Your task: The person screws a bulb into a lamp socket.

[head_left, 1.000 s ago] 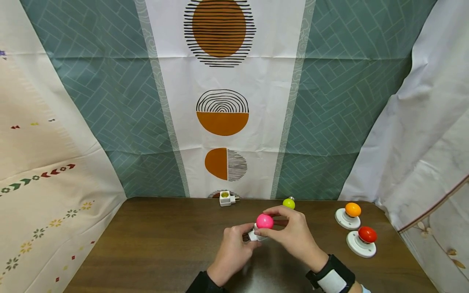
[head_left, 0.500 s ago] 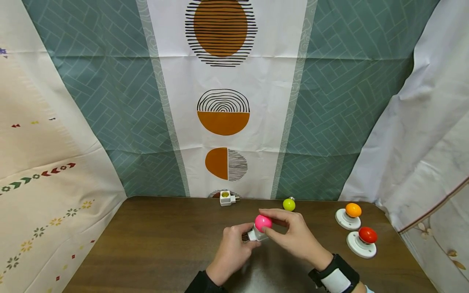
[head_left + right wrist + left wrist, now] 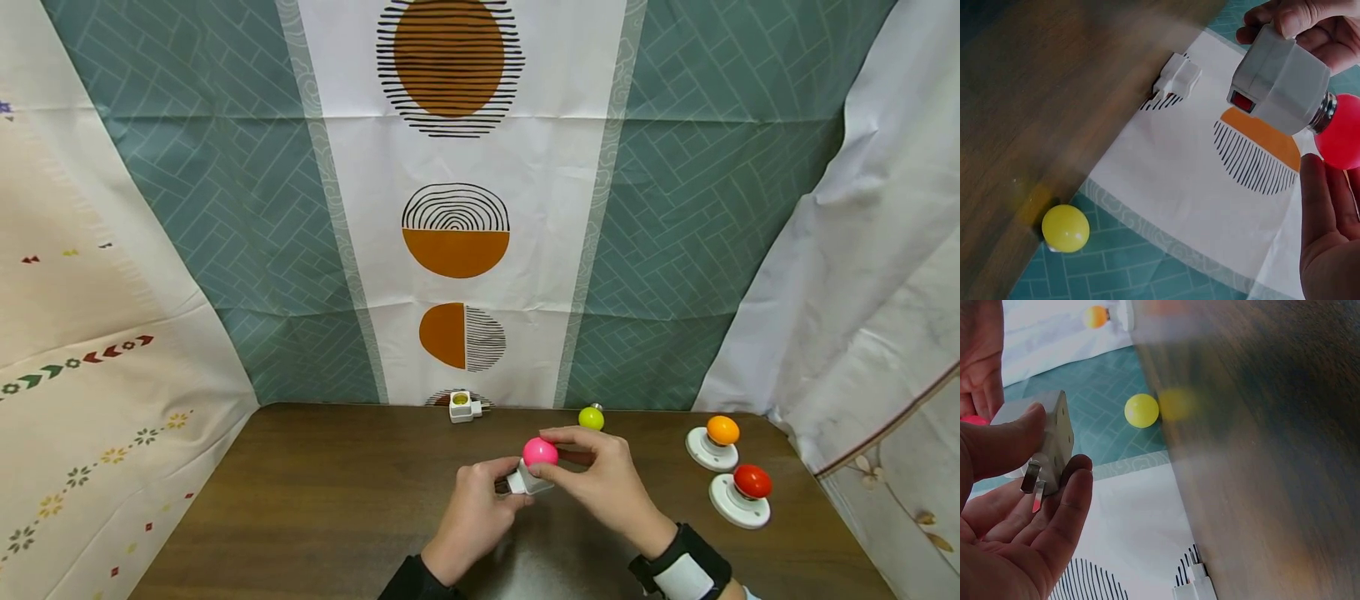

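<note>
My left hand (image 3: 476, 512) grips a white plug-in bulb socket (image 3: 531, 481) between thumb and fingers, above the table. Its two metal prongs (image 3: 1032, 480) point out to the left in the head view, and a red switch (image 3: 1244, 101) shows on its side in the right wrist view. A pink light bulb (image 3: 540, 452) stands in the socket's opening, with part of its metal screw base (image 3: 1323, 114) showing. Thumb and fingers of my right hand (image 3: 600, 483) are round the bulb from the right.
Another white plug-in socket (image 3: 461, 407) lies near the table's back edge. A yellow-green bulb (image 3: 591, 418) rests to its right. At the right stand an orange bulb (image 3: 723, 430) and a red bulb (image 3: 752, 481) in round white holders. Patterned cloth (image 3: 652, 333) hangs behind the table.
My right thumb and fingers have shifted round the pink bulb, and the bulb has moved very slightly. The left hand keeps its grip on the socket in about the same place.
</note>
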{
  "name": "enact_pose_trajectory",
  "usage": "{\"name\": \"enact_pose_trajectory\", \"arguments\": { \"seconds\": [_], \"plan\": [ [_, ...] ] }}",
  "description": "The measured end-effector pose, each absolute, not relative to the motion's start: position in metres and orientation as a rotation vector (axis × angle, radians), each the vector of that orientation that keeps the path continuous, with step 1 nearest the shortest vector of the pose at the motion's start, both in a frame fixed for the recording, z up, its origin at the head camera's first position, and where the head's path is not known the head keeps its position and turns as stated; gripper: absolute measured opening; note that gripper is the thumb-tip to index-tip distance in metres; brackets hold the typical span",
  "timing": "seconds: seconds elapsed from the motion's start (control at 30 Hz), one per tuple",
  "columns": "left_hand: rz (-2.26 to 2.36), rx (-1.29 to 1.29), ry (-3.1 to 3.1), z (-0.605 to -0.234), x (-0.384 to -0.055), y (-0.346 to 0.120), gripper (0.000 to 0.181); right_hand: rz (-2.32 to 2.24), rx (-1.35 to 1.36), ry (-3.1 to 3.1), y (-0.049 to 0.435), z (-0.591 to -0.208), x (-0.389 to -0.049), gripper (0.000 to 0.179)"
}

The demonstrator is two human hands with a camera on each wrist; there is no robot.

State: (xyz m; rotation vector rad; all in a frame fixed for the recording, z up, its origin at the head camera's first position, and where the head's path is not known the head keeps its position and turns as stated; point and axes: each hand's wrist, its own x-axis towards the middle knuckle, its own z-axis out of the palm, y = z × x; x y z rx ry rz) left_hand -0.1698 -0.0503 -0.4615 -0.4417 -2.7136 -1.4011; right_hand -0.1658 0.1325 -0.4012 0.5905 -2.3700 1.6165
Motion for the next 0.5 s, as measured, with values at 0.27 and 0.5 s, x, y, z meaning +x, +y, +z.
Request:
{"name": "enact_pose_trajectory", "arguments": {
  "seconds": [0.27,0.5],
  "plan": [
    [-1.402,-0.441,-2.693,-0.462,-0.169,-0.05,0.04,1.556,0.719,-2.435,0.141,-0.416,-0.176,0.05],
    [-1.396,-0.438,-2.698,-0.462,-0.169,-0.049,0.04,1.523,0.874,-2.394,0.143,-0.426,-0.181,0.044]
  ]
}}
